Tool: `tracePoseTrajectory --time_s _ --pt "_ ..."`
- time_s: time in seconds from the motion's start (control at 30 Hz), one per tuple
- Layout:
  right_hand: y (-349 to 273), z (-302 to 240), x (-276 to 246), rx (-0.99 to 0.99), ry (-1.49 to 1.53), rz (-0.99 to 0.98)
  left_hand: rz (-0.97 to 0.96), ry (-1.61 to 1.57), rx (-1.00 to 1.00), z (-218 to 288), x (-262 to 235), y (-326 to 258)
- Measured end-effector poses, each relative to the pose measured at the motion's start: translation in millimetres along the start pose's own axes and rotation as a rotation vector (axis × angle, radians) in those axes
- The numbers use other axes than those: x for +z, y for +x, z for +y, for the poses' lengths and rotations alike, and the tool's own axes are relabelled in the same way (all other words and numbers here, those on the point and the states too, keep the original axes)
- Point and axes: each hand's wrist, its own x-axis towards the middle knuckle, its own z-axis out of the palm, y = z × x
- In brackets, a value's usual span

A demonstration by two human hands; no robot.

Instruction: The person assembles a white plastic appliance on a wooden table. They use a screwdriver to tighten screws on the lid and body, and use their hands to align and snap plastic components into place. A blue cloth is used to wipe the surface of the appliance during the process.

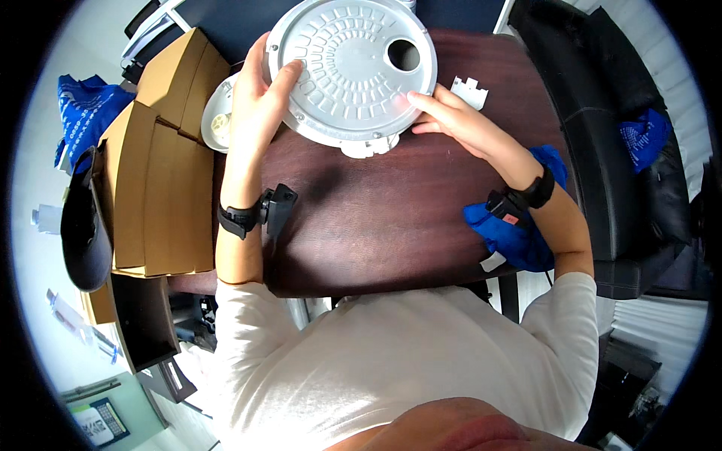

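Observation:
Between my hands is a round silver-grey metal-looking disc [342, 75] with rings of raised tabs, a round hole at its right side and white plastic along its lower rim. My left hand [259, 94] grips its left edge, thumb on the face and fingers behind. At the lower right edge my right hand [455, 120] holds it, thumb tip on the face and fingers mostly under the rim. The disc is held over the far part of the table, its face toward me. Behind my left hand lies a white rounded plastic part [218, 120], partly covered.
The dark reddish-brown table [361, 218] spreads below. Cardboard boxes [169, 195] stand along its left edge. A small white plastic piece [469, 92] lies beyond my right hand. Blue cloth [511, 237] lies under my right forearm. A black sofa [594, 150] is at right.

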Motion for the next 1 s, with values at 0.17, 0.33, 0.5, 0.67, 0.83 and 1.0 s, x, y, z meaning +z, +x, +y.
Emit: tracePoseTrajectory --time_s 0.17,0.33,0.5,0.67,0.83,1.0 --pt "20 21 -6 -0.123 -0.005 -0.041 0.082 0.151 0.121 -8 -1 -12" --pt "9 22 -19 -0.132 -0.238 -0.029 0.13 0.287 0.256 0 14 -27" --pt "-22 26 -69 -0.07 -0.6 0.014 0.137 0.299 0.323 1 36 -30" --pt "-65 -16 -109 0.234 -0.943 -0.031 0.151 0.299 0.353 -5 35 -21" --pt "-75 12 -132 0.175 -1.265 0.024 0.112 0.238 0.26 0 36 -12" --pt "-74 62 -127 0.178 -1.461 0.059 0.037 0.283 0.352 9 49 -10"
